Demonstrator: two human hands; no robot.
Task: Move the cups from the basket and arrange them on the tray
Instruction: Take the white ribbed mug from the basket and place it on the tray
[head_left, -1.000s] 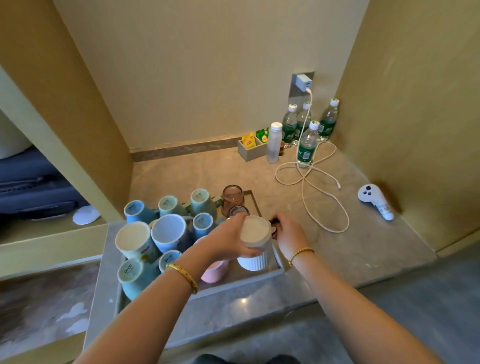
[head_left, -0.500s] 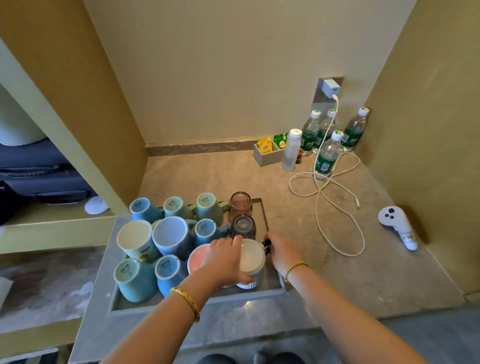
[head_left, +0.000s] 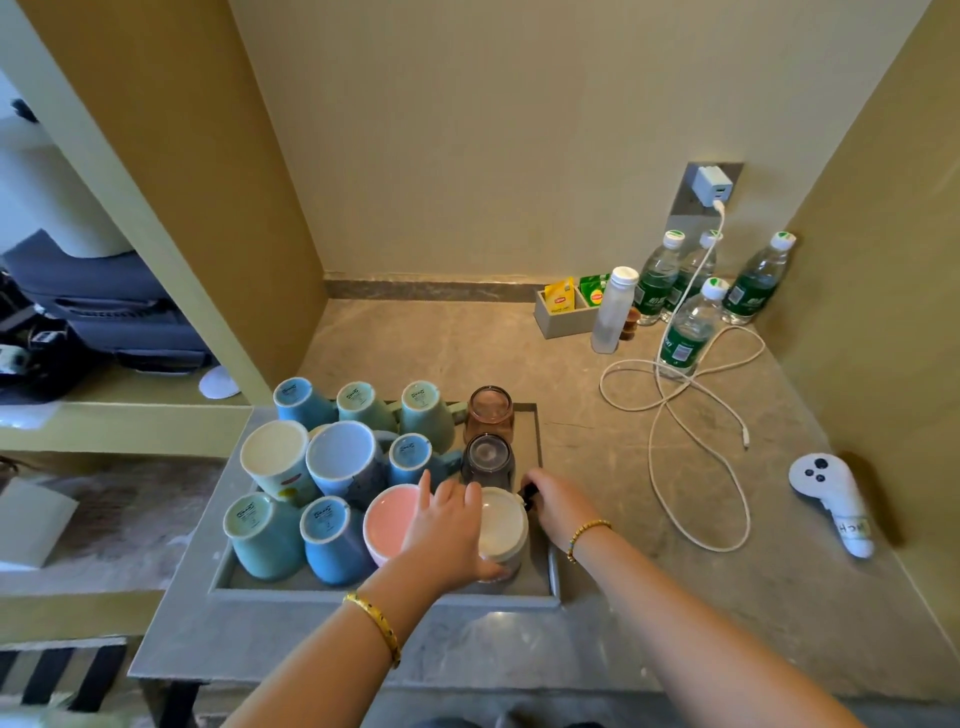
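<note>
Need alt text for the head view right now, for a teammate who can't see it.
Both hands set an upside-down white ribbed cup at the near right corner of a grey tray: the left hand grips its side, the right hand its dark handle. Blue, green, pink and glass cups fill the rest, bottoms up.

single head view; looks forward and down, close over the tray.

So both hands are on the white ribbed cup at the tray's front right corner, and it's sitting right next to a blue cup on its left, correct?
Not quite. The head view shows both the left hand and the right hand on the white ribbed cup at the front right corner of the tray, but the cup beside it on its left is the pink cup, not a blue one.
</note>
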